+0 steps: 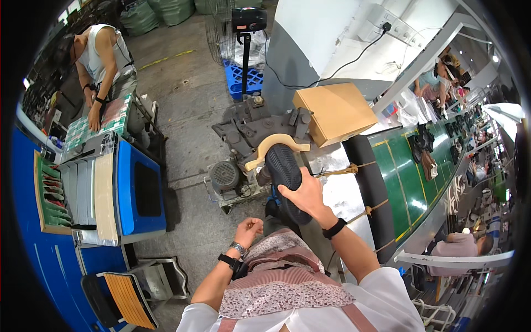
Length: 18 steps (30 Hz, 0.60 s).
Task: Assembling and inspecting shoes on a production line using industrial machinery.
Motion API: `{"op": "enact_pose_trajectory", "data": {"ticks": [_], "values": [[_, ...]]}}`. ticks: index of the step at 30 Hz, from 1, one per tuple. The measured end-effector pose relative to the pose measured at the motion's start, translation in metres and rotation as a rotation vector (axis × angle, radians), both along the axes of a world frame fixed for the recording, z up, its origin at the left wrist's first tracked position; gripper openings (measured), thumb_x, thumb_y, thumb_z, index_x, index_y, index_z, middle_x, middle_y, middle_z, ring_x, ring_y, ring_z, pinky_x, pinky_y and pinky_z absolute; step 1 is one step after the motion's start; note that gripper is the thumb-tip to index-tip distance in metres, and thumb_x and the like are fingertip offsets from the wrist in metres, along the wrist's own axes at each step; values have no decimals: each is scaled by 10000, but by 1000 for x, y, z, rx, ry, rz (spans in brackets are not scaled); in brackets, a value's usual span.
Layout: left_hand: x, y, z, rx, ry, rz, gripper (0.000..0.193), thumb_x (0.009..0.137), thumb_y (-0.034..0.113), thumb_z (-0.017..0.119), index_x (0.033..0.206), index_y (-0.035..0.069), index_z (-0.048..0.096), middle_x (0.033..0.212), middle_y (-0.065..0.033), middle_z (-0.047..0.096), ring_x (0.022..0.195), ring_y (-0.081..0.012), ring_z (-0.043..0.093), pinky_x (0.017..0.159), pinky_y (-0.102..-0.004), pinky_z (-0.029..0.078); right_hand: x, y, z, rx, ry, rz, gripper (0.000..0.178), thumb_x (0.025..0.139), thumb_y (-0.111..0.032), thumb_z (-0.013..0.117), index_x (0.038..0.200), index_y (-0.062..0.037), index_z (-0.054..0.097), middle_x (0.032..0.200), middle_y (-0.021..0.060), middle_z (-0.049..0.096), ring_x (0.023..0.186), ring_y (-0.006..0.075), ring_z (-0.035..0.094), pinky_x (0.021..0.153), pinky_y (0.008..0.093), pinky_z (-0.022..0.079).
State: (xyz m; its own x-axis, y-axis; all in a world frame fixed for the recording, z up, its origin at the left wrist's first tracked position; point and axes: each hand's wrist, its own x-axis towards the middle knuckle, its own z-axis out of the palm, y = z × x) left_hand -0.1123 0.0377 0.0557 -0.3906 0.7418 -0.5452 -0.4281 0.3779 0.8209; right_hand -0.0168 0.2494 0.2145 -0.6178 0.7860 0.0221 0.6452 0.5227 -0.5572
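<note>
My right hand (305, 192) is wrapped round a black shoe (283, 166), its ridged sole turned up toward me. The shoe's far end sits against a tan curved guard (276, 141) on a dark, greasy machine (249, 124); whether they touch I cannot tell. Part of the shoe's heel end is beyond my palm, toward my body. My left hand (249, 231) hovers in front of my apron (285, 293), fingers curled in, with nothing visible in it. It is apart from the shoe and the machine.
An electric motor (225, 176) sits at the machine's left. A cardboard box (335, 113) stands at its right, beside a green conveyor (409, 177) carrying several shoes. At left are a blue cabinet (141, 188), a wooden-slatted chair (128, 299) and another person (108, 61) working at a table.
</note>
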Motion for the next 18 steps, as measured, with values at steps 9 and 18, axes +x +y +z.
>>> {"op": "enact_pose_trajectory", "data": {"ticks": [9,18], "values": [[9,59,56,216,-271,-169,406,997,380,569,1207,33,598,977,-31,680,887,-137,672,726,-257,504,18,-15,5,45,140,-104,659,692,-472,782,1080,3,540,827,248,682,777,436,681,705,492,547],[24,53,52,464,-528,-169,692,825,154,781,1388,-18,417,1308,-89,557,1174,-237,563,1021,-362,443,57,-78,-12,-120,272,-263,762,745,-532,754,1221,6,501,919,244,687,838,463,670,746,499,541]]}}
